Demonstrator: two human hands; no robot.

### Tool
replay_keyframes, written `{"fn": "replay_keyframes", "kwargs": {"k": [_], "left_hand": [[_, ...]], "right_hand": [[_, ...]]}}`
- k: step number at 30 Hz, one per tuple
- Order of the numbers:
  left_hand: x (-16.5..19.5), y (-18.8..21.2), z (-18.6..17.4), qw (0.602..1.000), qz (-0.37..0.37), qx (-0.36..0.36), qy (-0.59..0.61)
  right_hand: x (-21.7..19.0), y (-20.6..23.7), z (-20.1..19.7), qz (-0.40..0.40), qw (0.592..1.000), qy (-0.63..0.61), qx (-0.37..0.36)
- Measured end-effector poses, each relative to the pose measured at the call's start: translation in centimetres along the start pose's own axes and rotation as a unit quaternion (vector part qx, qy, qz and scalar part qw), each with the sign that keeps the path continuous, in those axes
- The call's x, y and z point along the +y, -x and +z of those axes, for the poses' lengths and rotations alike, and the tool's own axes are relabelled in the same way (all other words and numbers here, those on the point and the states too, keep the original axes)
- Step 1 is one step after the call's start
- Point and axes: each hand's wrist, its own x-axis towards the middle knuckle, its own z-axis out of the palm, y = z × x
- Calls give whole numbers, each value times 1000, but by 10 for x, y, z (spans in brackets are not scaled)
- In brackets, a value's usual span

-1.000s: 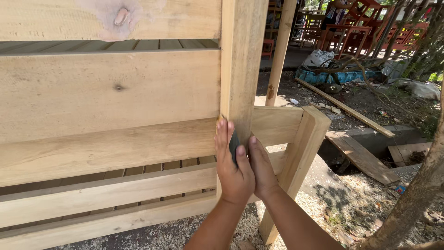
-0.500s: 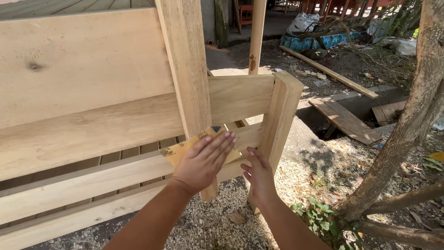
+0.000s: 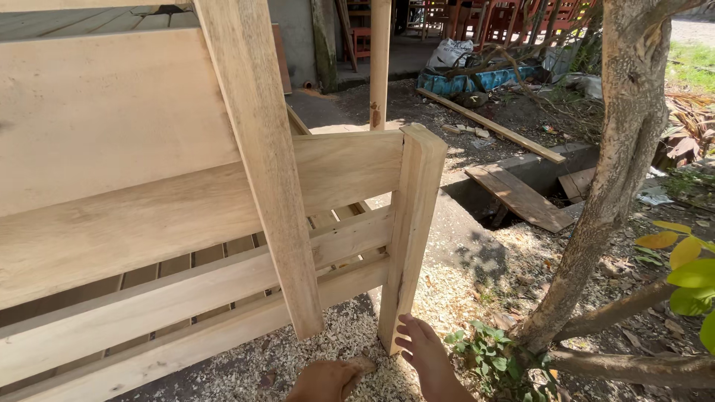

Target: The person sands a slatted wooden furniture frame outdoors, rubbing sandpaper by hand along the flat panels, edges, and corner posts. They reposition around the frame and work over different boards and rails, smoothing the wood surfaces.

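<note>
1. The left hand (image 3: 328, 378) is cut off by the bottom edge; only its knuckles and a thumb tip show, so I cannot tell whether it is open or closed. It hovers over the pale sawdust-strewn ground (image 3: 350, 335), just below the foot of the slanted pale wooden post (image 3: 261, 164).
2. The right hand (image 3: 426, 351) is open, fingers spread and holding nothing, its fingertips close to the foot of the short upright end post of bare pale wood (image 3: 406, 238); whether they touch it is hard to make out.
3. The unpainted wooden frame (image 3: 149, 223) fills the left half of the view; three horizontal rails meet the end post, and the frame's left and top run out of view.
4. Behind the rails, slats show only as slivers.
5. A grey tree trunk (image 3: 618, 171) leans at the right, its crown cut off.
6. Far back lies a whitish sack (image 3: 450, 53) above a blue tarp-like sheet (image 3: 484, 78); any markings are too small to tell.
7. One long plank (image 3: 491, 125) lies on the dirt, and a broader board (image 3: 521, 197) rests across a dark pit.
8. Red chairs (image 3: 514, 18) stand far behind, their number unclear.
</note>
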Motion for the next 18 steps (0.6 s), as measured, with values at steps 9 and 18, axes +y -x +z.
{"fn": "replay_keyframes", "kwargs": {"k": [9, 18], "left_hand": [[14, -1, -23, 840, -184, 274, 431], [-59, 45, -72, 791, -238, 564, -14]], "right_hand": [[16, 40, 31, 27, 981, -38, -191], [-6, 30, 67, -189, 972, 137, 34]]}}
